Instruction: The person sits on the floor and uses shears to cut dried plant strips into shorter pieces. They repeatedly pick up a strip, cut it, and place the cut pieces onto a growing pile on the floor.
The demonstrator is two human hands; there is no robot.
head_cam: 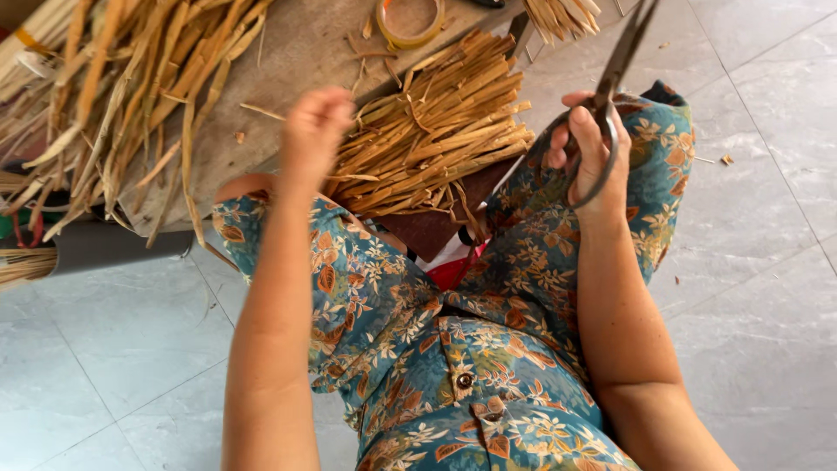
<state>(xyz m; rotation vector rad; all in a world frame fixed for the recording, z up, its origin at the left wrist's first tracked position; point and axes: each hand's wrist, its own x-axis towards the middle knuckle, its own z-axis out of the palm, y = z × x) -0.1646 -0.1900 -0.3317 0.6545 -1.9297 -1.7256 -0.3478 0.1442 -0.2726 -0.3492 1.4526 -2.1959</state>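
The right hand (591,144) is curled tight through the loops of the big dark metal scissors (615,83), over open grey floor tiles (758,262). The left hand (314,131) presses on the pile of short tan straw strips (436,131) near the wooden board's (296,52) edge; its fingers are blurry. Farther off sits a yellow tape ring (410,22).
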